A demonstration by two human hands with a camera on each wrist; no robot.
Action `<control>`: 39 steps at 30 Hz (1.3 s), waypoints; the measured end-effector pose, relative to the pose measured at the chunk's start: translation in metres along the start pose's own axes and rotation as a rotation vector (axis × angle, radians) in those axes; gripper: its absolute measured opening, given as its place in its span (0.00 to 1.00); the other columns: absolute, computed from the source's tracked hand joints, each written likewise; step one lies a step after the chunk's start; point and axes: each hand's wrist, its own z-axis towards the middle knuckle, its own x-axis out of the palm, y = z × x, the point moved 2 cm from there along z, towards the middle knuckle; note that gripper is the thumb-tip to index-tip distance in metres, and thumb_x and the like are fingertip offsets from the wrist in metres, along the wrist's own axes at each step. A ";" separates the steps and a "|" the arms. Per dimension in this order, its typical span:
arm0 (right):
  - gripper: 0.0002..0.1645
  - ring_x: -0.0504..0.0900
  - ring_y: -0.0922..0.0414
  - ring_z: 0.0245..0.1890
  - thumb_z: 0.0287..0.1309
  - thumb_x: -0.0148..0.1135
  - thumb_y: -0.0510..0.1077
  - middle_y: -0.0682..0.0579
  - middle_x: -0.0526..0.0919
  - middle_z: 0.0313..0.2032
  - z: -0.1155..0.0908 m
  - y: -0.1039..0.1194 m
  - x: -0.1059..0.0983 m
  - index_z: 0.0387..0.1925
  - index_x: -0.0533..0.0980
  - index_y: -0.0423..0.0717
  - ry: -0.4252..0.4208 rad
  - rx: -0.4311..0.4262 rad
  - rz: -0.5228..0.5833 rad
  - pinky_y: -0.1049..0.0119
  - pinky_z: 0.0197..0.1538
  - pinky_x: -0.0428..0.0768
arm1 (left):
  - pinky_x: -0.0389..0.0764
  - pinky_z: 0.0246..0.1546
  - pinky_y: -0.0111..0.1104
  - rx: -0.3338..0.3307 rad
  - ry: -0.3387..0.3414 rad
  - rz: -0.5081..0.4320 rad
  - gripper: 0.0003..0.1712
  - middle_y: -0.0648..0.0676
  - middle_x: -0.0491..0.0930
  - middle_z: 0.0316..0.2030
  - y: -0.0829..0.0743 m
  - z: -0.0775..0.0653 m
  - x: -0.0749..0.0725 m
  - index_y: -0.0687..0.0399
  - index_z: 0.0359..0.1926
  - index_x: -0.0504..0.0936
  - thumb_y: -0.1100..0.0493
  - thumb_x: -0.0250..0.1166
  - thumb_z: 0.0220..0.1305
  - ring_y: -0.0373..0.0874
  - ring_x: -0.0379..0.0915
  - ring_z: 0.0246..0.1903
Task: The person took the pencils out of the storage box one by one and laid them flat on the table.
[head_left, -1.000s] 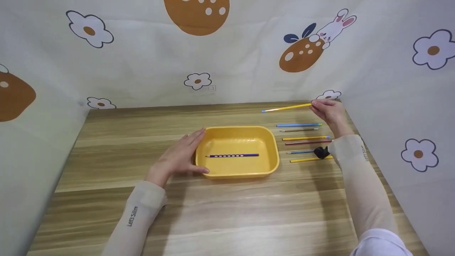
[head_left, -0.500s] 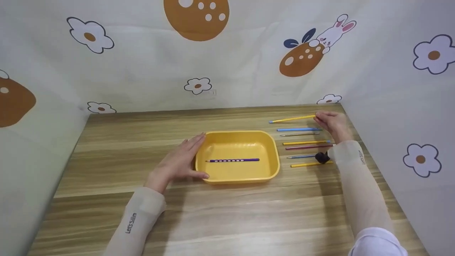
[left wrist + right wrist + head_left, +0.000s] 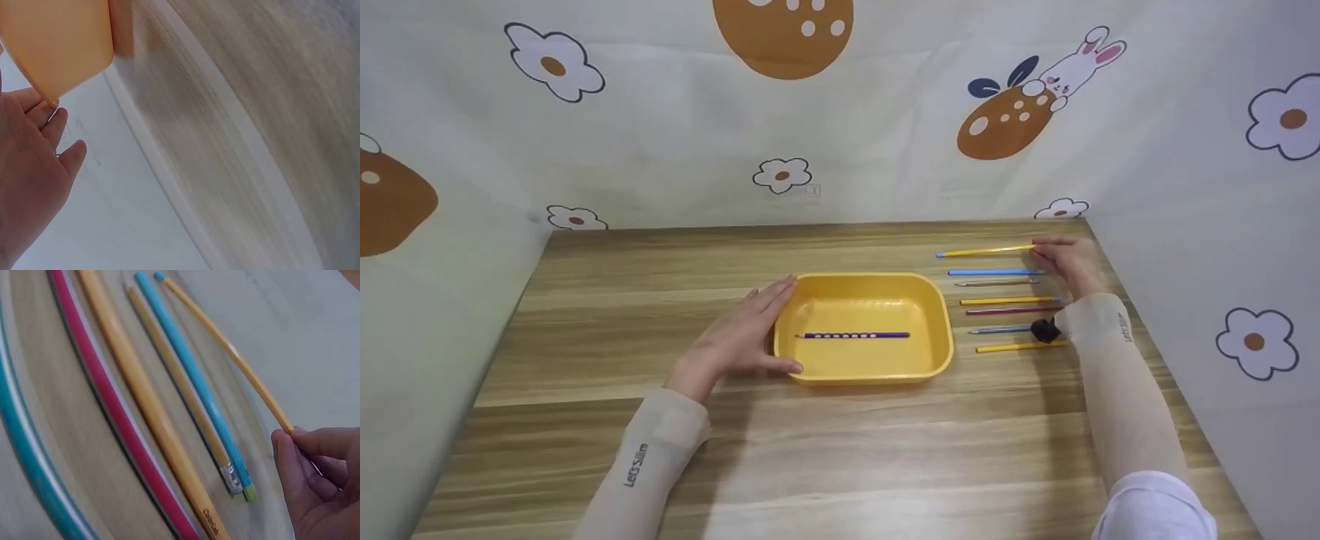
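My right hand [image 3: 1069,262] pinches the end of a yellow pencil [image 3: 986,250] with a blue eraser tip; the pencil points left above the back right of the table. In the right wrist view, thumb and finger meet on the yellow pencil [image 3: 242,365]. My left hand [image 3: 739,334] rests against the left side of a yellow plastic tray [image 3: 945,330], fingers straight along its back corner, thumb at its front corner. In the left wrist view the left hand [image 3: 36,163] touches the tray's rim. Inside the tray lies a purple pencil [image 3: 855,335] with white spots.
Right of the tray lie, in a row, a blue pencil [image 3: 990,272], a tan pencil [image 3: 997,283], a yellow pencil [image 3: 1009,301], a red pencil [image 3: 1012,310], a teal pencil [image 3: 997,331] and another yellow pencil [image 3: 1012,348]. Patterned cloth walls [image 3: 660,150] enclose the table [image 3: 840,457].
My right hand has come down and slightly toward the right, bringing the pinched yellow pencil closer to the row. The left hand and tray stay put.
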 end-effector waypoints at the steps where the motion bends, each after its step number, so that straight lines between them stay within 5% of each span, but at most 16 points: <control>1: 0.25 0.87 0.65 0.39 0.66 0.61 0.35 0.62 0.86 0.28 0.003 -0.001 0.001 0.63 0.73 0.34 -0.013 -0.015 -0.056 0.66 0.63 0.79 | 0.43 0.81 0.46 0.001 0.000 -0.001 0.75 0.48 0.38 0.81 0.000 -0.001 0.000 0.47 0.80 0.39 0.22 0.70 0.42 0.47 0.38 0.80; 10: 0.18 0.83 0.72 0.24 0.61 0.62 0.29 0.68 0.82 0.19 0.019 -0.001 0.003 0.52 0.78 0.24 -0.054 -0.218 -0.440 0.76 0.39 0.86 | 0.45 0.80 0.47 0.023 -0.019 0.011 0.75 0.51 0.40 0.81 -0.001 -0.001 0.000 0.51 0.80 0.42 0.25 0.72 0.44 0.49 0.40 0.80; 14: 0.13 0.83 0.66 0.27 0.61 0.62 0.30 0.54 0.87 0.27 0.018 0.000 0.005 0.46 0.82 0.27 -0.075 -0.267 -0.640 0.79 0.31 0.81 | 0.44 0.81 0.45 0.013 -0.007 0.004 0.75 0.49 0.39 0.81 0.000 -0.003 0.001 0.51 0.80 0.41 0.24 0.72 0.43 0.47 0.38 0.80; 18: 0.11 0.82 0.55 0.35 0.63 0.61 0.33 0.40 0.88 0.39 0.017 0.002 0.008 0.43 0.84 0.32 -0.102 -0.271 -0.790 0.74 0.34 0.75 | 0.43 0.81 0.45 0.014 -0.011 0.008 0.75 0.49 0.39 0.81 0.001 -0.003 0.001 0.50 0.80 0.40 0.23 0.71 0.43 0.48 0.38 0.80; 29: 0.11 0.81 0.47 0.42 0.63 0.62 0.36 0.38 0.87 0.44 0.015 0.004 0.007 0.44 0.84 0.33 -0.122 -0.250 -0.831 0.60 0.47 0.78 | 0.43 0.81 0.46 -0.001 0.005 -0.004 0.76 0.48 0.38 0.81 -0.002 -0.001 -0.002 0.48 0.80 0.40 0.22 0.70 0.42 0.47 0.38 0.80; 34: 0.12 0.81 0.48 0.44 0.65 0.61 0.36 0.37 0.86 0.45 0.010 0.006 0.006 0.46 0.83 0.32 -0.116 -0.229 -0.787 0.65 0.43 0.78 | 0.42 0.81 0.46 -0.013 0.011 -0.020 0.75 0.47 0.37 0.81 -0.002 -0.001 -0.002 0.46 0.80 0.39 0.24 0.72 0.43 0.47 0.38 0.80; 39: 0.14 0.82 0.60 0.34 0.62 0.65 0.38 0.45 0.89 0.37 0.005 0.010 0.002 0.46 0.83 0.32 -0.106 -0.245 -0.769 0.78 0.33 0.76 | 0.43 0.81 0.45 -0.007 0.012 -0.033 0.75 0.48 0.39 0.81 -0.001 -0.001 -0.002 0.47 0.80 0.39 0.25 0.73 0.43 0.47 0.38 0.80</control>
